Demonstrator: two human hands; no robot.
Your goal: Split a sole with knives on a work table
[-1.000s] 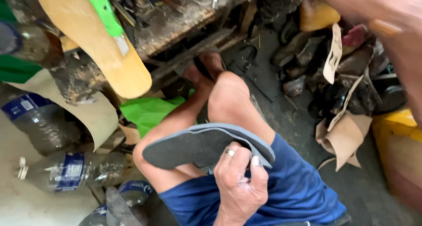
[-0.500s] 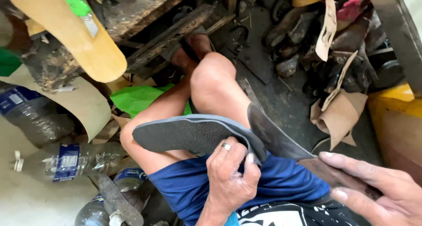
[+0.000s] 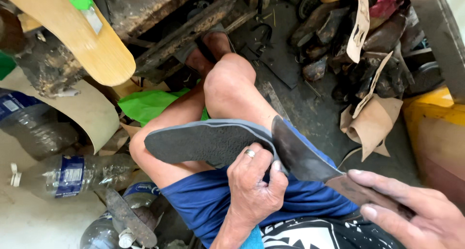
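Starting at the left fingers (image 3: 277, 167): curled tight over the near edge of the grey shoe sole (image 3: 208, 142), thumb on top, ringed finger beside it, a firm pinch with nothing loose. Behind them the left hand (image 3: 254, 191), wrist rising from below the sole, forearm close to the body.

Over to the right fingers (image 3: 382, 181): stretched almost straight, laid flat along the handle end of a broad knife (image 3: 302, 154), pressing it down. Thumb hidden beneath, so cannot tell how the underside is gripped. Right hand (image 3: 416, 215) low and right of the sole, palm down, wrist flat.

Blade tip touching the sole's right end, just beside the left thumb. Reads as an edge-trimming or skiving cut in hand, blade set but no shaving visible. Calls for a steady clamp from the left, a shallow blade angle, and the thumb kept clear of the edge.

Sole lying flat across the bare thigh, just below the knee (image 3: 230, 82), above the blue shorts (image 3: 208, 205).

Further out: left of the sole, a plastic bottle (image 3: 72, 174) on the floor; above-left of it, a green sheet (image 3: 150, 103) and a wooden foot-shaped board (image 3: 82, 40); above-right of the sole, a heap of dark shoes (image 3: 348, 50) and brown leather scraps (image 3: 370, 125).
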